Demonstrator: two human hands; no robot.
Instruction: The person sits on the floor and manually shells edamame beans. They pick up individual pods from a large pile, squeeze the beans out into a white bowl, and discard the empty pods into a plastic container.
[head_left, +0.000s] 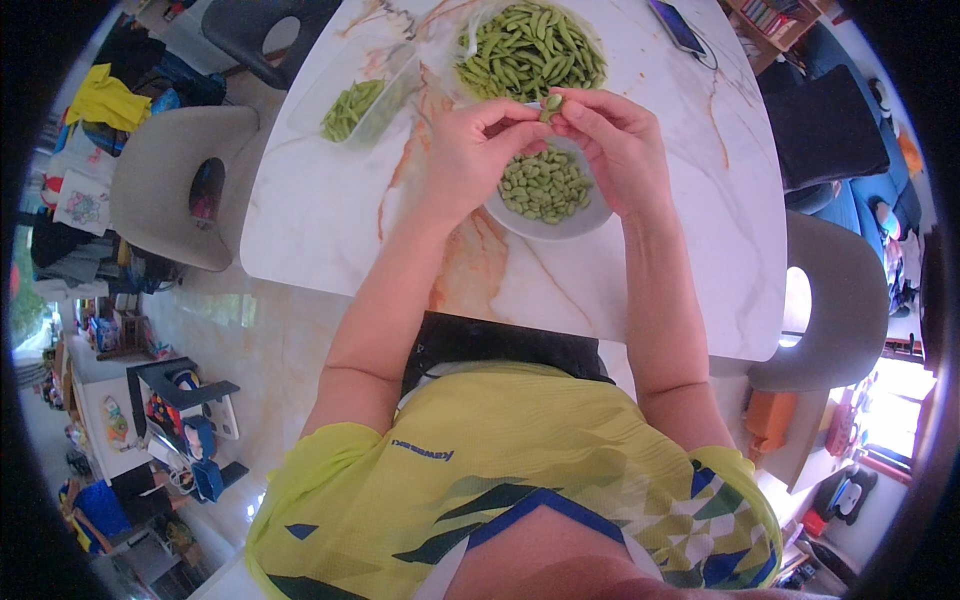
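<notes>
A green bean pod (551, 107) is pinched between the fingertips of both my hands. My left hand (469, 150) grips it from the left, thumb and forefinger meeting at its end. From the other side my right hand (626, 146) holds it with thumb and fingers. Just below them stands a white bowl (551, 231) with many shelled green beans (546, 187) in it; my hands partly cover its far rim. Beyond my fingers a heap of whole green pods (536, 52) fills a wide container. Paler green pods (352, 109) lie in a clear plastic box (394, 86) at the left.
Everything stands on a white marble-patterned table (697, 247). A phone (677, 26) with a cable lies at its far right. Grey chairs flank it, one at the left (165, 187) and one at the right (832, 300). A dark chair (262, 30) stands at the far left.
</notes>
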